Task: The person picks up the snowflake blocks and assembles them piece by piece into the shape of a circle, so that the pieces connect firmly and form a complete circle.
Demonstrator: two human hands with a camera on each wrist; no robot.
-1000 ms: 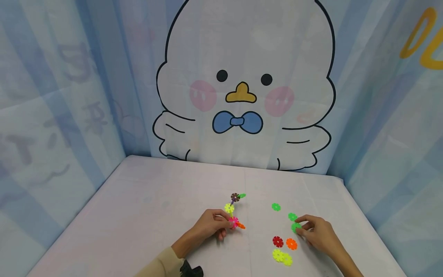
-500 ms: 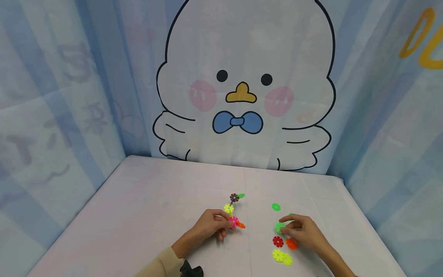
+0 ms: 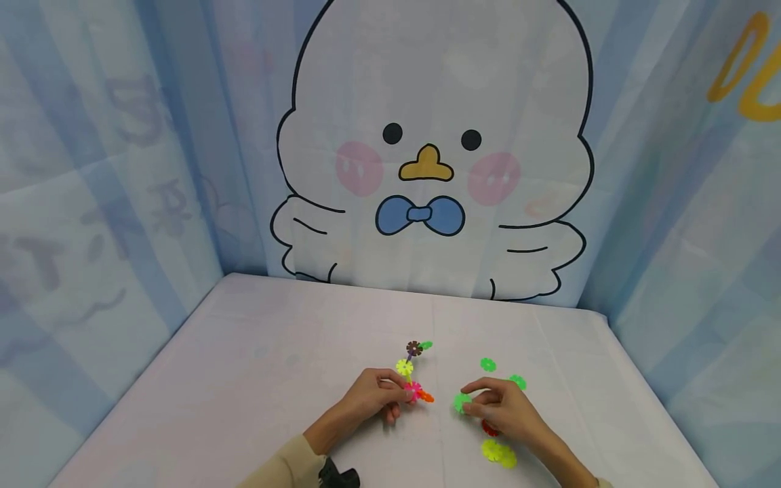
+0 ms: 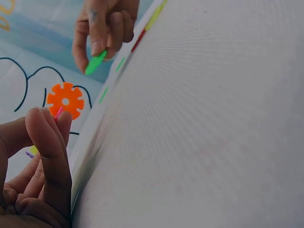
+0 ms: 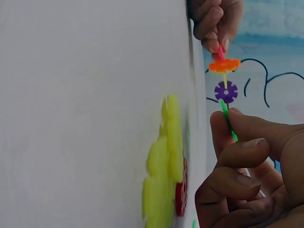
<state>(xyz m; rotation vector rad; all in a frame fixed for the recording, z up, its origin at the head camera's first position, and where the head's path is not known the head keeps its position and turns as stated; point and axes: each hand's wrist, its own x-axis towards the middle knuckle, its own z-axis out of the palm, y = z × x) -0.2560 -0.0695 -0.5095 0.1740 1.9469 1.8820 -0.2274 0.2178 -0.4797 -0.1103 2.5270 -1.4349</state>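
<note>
My left hand pinches the pink notched disc of a linked chain of flower-like plastic discs. An orange disc is slotted onto the pink one. Farther along the chain come a yellow disc, a purple disc, a brown disc and a green end disc. Between thumb and index finger, my right hand holds a separate green notched disc. A small gap lies between it and the orange disc.
On the white table lie two loose green discs and two overlapping yellow discs. A red disc is partly covered by my right hand. Printed curtains stand behind and at both sides.
My right hand has carried the green disc left, away from the other loose pieces and toward the chain. The loose orange disc is now hidden beneath that hand. My left hand stays put.
</note>
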